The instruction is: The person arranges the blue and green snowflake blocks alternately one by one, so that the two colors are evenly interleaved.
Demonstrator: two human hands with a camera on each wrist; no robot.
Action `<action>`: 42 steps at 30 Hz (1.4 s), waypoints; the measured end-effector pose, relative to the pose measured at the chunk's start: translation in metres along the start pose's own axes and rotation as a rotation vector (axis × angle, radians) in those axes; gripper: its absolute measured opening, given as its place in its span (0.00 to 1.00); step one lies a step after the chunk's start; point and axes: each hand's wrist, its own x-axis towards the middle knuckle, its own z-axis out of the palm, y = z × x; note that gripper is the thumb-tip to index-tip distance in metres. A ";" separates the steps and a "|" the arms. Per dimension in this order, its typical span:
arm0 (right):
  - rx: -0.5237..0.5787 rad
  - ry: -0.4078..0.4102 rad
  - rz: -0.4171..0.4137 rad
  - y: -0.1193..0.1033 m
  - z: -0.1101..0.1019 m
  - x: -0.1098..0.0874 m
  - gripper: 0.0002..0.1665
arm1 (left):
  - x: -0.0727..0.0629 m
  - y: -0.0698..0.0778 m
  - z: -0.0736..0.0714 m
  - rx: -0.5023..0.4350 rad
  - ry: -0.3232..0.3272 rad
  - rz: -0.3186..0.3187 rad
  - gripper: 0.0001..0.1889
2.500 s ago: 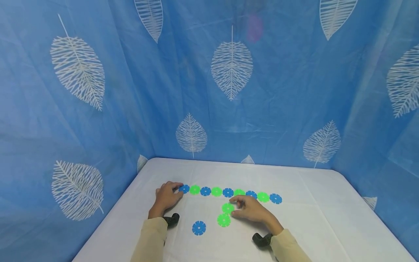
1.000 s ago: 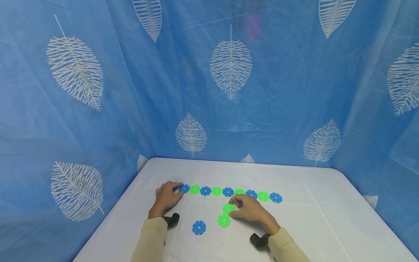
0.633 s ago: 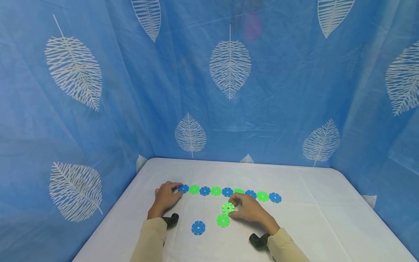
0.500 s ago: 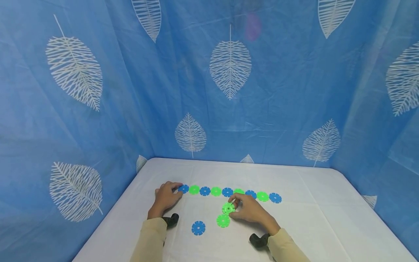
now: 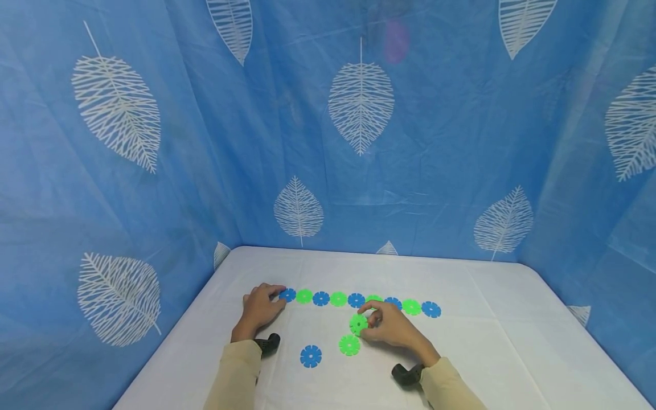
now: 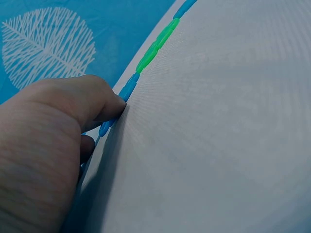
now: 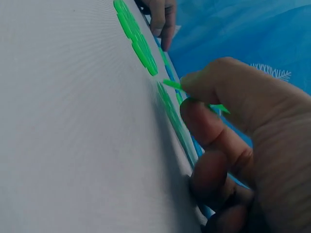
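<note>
My right hand pinches a green notched disc between thumb and index finger. In the right wrist view this disc is tilted and raised over another green notched disc lying on the cloth. My left hand has thumb and index finger at opposite edges of the blue notched disc that ends the row on the left; the left wrist view has the thumb on its near edge. Nearer me lie a loose green disc and a loose blue disc.
The row continues rightward in alternating green and blue, edge to edge, as far as a blue disc; my right hand partly covers its middle. A white cloth covers the table. Blue leaf-patterned curtains stand behind and at both sides.
The overlapping pair of green discs has separated: my right hand has raised the upper one, and it now covers the lower one in the head view. My left hand stays put.
</note>
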 end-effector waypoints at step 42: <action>0.298 0.404 0.145 -0.002 -0.080 -0.034 0.16 | -0.001 0.000 -0.002 0.000 0.005 0.008 0.19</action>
